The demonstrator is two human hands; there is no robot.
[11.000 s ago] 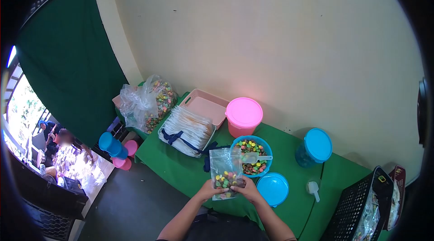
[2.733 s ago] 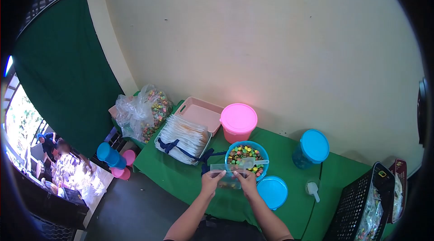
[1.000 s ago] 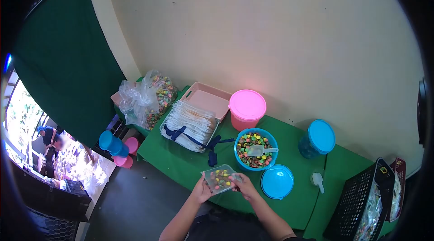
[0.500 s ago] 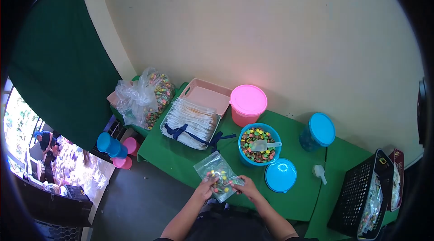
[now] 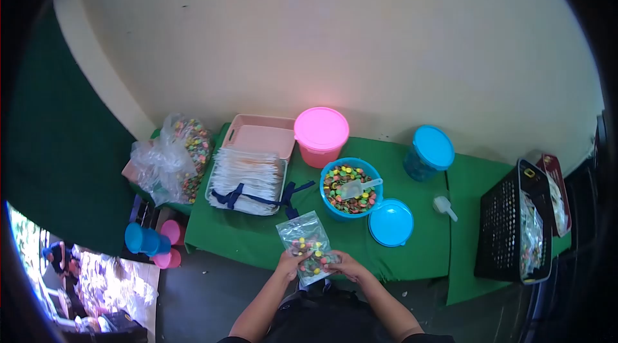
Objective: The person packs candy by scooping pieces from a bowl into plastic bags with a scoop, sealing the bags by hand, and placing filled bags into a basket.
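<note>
Here, nearer us than the blue tub, our left hand curls tightly on the clear bag, and our right hand pinches its other side, maybe so nothing spills; the scoop sits in the tub, likely for easy reach.

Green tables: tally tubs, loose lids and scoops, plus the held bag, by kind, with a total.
Pink tub, lidded blue tub, open blue tub: 3
Loose blue lid: 1
Scoop inside open tub, scoop outside: 2
Held bag: 1
Total: 7
</note>
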